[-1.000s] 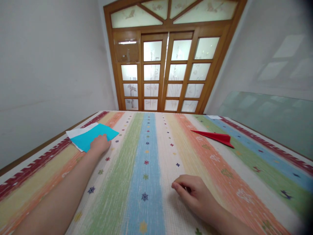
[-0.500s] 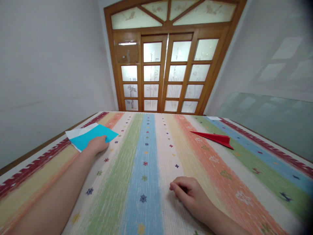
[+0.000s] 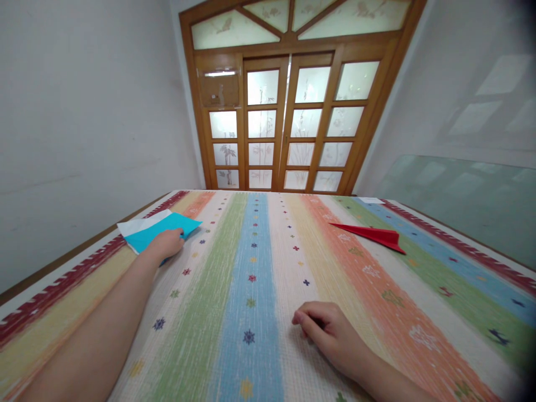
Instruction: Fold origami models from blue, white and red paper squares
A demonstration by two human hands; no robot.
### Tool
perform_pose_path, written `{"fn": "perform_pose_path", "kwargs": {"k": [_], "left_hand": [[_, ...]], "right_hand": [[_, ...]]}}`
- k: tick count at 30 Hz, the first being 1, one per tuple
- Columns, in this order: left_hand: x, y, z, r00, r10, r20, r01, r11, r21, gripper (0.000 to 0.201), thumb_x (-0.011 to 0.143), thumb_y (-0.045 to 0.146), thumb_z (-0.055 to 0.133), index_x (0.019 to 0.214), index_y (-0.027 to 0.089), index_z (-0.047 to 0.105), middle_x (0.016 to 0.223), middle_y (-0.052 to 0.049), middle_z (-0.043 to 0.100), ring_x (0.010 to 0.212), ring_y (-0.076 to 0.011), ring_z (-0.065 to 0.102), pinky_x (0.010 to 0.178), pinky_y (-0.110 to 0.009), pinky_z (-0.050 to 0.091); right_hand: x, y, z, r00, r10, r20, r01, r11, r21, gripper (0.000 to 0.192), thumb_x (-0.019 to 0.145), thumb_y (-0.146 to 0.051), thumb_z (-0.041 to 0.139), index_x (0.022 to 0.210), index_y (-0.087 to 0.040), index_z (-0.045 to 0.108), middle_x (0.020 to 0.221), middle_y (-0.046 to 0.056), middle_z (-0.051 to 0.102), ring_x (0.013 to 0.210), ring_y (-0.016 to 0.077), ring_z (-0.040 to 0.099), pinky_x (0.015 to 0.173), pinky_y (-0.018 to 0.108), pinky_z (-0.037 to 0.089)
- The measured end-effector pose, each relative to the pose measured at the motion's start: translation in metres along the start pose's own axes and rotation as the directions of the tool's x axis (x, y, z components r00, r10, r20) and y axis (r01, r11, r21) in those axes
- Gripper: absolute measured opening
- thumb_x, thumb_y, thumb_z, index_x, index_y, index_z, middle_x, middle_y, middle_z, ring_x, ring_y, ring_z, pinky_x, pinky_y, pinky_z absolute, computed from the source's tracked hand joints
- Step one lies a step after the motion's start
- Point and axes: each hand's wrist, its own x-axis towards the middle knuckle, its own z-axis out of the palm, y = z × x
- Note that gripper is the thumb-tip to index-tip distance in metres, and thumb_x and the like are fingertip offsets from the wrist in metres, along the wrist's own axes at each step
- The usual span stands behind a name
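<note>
A sheet of blue paper [image 3: 154,228] lies at the far left of the table, with a white sheet [image 3: 140,224] showing along its far left edge. My left hand [image 3: 168,244] reaches out to it and pinches the blue paper near its right side, so the sheet bends there. The fingertips are partly hidden. Nearer to me, my right hand [image 3: 324,332] rests loosely curled on the cloth, and nothing shows in it. Beyond that hand, to the right, sits a folded red paper airplane [image 3: 374,235], its nose pointing left.
A striped tablecloth [image 3: 259,312] with small printed stars and figures covers the table. At its far right edge lies a small white paper [image 3: 371,200]. A greenish glass panel [image 3: 460,195] stands along the right wall. Wooden doors with glass panes [image 3: 285,123] are behind the table.
My left hand has closed on the blue paper, whose near right edge is now bent and slightly raised. My right hand keeps its place. The view has shifted slightly.
</note>
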Motion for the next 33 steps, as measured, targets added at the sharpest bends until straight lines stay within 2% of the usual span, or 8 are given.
{"fn": "perform_pose_path", "kwargs": {"k": [5,10,13,16,28,33], "left_hand": [[-0.0023,0.0011,0.0000,1.000,-0.009,-0.022,0.009,1.000,0.017,0.041,0.092,0.031,0.044,0.125,0.014,0.063,0.122,-0.018,0.070,0.109,-0.0331,0.065,0.086,-0.036,0.048],[-0.0057,0.0034,-0.0016,1.000,0.005,-0.022,-0.004,1.000,0.023,0.043,0.089,0.048,0.052,0.113,0.016,0.067,0.115,-0.016,0.072,0.103,-0.0326,0.066,0.082,-0.035,0.049],[-0.0058,0.0042,-0.0021,1.000,0.001,-0.016,-0.001,1.000,0.028,0.034,0.085,0.043,0.056,0.105,0.018,0.069,0.113,-0.014,0.072,0.102,-0.0305,0.066,0.081,-0.033,0.049],[-0.0049,0.0050,-0.0016,1.000,-0.013,-0.018,0.013,0.999,0.030,0.026,0.085,0.034,0.054,0.099,0.019,0.070,0.111,-0.014,0.073,0.101,-0.0300,0.067,0.080,-0.033,0.049],[-0.0033,0.0083,0.0002,0.996,-0.087,-0.035,0.088,0.995,0.041,0.032,0.085,0.027,0.050,0.110,0.015,0.065,0.111,-0.019,0.072,0.099,-0.0330,0.068,0.076,-0.036,0.051],[-0.0091,0.0093,-0.0024,0.997,-0.054,-0.054,0.057,0.997,0.058,0.026,0.087,0.028,0.050,0.101,0.017,0.069,0.110,-0.017,0.073,0.101,-0.0317,0.067,0.080,-0.035,0.050]], "right_hand": [[0.0017,0.0054,0.0007,0.996,0.085,-0.005,-0.084,0.985,0.150,0.046,0.101,-0.047,0.042,0.079,-0.017,0.068,0.059,0.001,0.057,0.053,0.0144,0.054,0.056,0.026,0.041],[0.0021,0.0051,0.0011,0.995,0.095,-0.010,-0.092,0.982,0.162,0.047,0.100,-0.050,0.043,0.079,-0.016,0.068,0.058,0.000,0.056,0.053,0.0141,0.053,0.056,0.026,0.040],[0.0017,0.0046,0.0012,0.995,0.096,-0.011,-0.093,0.983,0.160,0.047,0.100,-0.050,0.043,0.078,-0.016,0.068,0.059,0.001,0.057,0.054,0.0142,0.054,0.056,0.026,0.041],[0.0015,0.0043,0.0013,0.996,0.091,-0.015,-0.088,0.985,0.151,0.046,0.100,-0.049,0.043,0.078,-0.016,0.068,0.059,0.001,0.057,0.054,0.0143,0.054,0.057,0.026,0.041],[0.0016,0.0038,0.0023,0.996,0.086,-0.018,-0.082,0.986,0.148,0.047,0.100,-0.049,0.044,0.076,-0.016,0.068,0.056,0.001,0.058,0.052,0.0137,0.054,0.055,0.025,0.040],[0.0015,0.0021,0.0018,0.997,0.081,-0.019,-0.078,0.986,0.145,0.046,0.099,-0.048,0.045,0.075,-0.016,0.068,0.055,0.001,0.058,0.051,0.0137,0.054,0.055,0.025,0.040]]}}
